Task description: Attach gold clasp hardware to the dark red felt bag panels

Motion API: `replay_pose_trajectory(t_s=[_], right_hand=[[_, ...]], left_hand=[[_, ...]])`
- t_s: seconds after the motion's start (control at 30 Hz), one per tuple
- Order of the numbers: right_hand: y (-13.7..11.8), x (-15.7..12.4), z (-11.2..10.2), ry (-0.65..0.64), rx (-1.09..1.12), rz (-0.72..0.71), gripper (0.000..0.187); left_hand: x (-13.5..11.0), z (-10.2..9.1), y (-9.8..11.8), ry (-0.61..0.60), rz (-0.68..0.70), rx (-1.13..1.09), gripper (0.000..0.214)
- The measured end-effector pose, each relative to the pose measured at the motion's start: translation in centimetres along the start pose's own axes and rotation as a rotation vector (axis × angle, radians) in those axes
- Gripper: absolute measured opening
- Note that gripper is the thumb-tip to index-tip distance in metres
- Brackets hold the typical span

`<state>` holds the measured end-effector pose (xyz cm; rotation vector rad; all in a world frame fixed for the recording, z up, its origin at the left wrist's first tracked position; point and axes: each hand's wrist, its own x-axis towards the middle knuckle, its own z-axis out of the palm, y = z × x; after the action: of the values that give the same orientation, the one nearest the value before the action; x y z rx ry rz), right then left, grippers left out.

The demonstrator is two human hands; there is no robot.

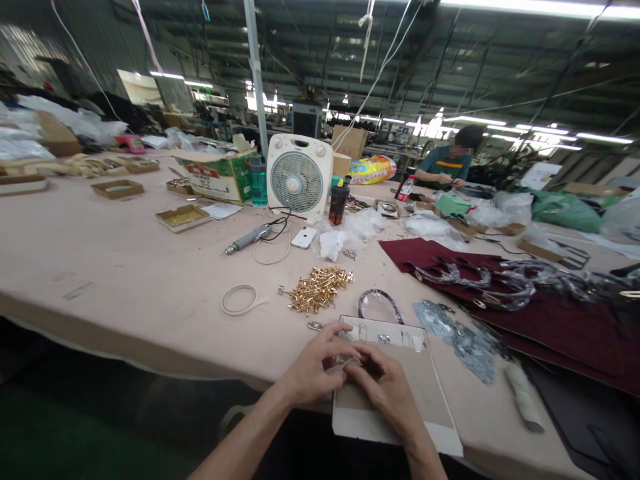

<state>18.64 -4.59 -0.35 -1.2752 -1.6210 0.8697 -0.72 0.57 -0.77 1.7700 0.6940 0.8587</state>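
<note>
My left hand and my right hand meet over a shallow white cardboard tray at the table's near edge. Both pinch one small pale part between their fingertips; I cannot make out what it is. Several small metal pieces lie along the tray's far side. A pile of gold metal fittings lies just beyond the tray. A heap of silver metal pieces sits to the tray's right. A plastic-wrapped handle loop rests behind the tray.
A white box fan, an electric screwdriver, a phone and a dark bottle stand mid-table. Maroon fabric with wrapped handles lies right. Boxes of parts sit left. Another person works at the far side.
</note>
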Motion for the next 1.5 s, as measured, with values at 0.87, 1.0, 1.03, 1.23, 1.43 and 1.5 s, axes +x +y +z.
replay_pose_trajectory(t_s=[0.87, 1.0, 1.03, 1.23, 1.43, 1.5], right_hand=[[0.3, -0.5, 0.3, 0.129, 0.027, 0.067, 0.028], [0.4, -0.6, 0.2, 0.122, 0.004, 0.050, 0.027], [0.5, -0.7, 0.1, 0.120, 0.003, 0.042, 0.026], [1.0, -0.7, -0.1, 0.097, -0.008, 0.033, 0.024], [1.0, -0.5, 0.0, 0.040, -0.054, 0.026, 0.025], [1.0, -0.6, 0.2, 0.050, -0.084, 0.002, 0.022]], left_hand=[[0.4, 0.2, 0.3, 0.036, -0.085, -0.003, 0.012], [0.4, -0.3, 0.8, 0.036, -0.041, 0.079, 0.015], [0.3, -0.4, 0.9, 0.028, -0.047, 0.098, 0.015], [-0.7, -0.7, 2.3, -0.043, -0.184, 0.248, 0.024], [-0.9, -0.8, 2.0, -0.032, -0.281, 0.278, 0.027], [-0.7, -0.9, 1.8, -0.050, -0.256, 0.304, 0.027]])
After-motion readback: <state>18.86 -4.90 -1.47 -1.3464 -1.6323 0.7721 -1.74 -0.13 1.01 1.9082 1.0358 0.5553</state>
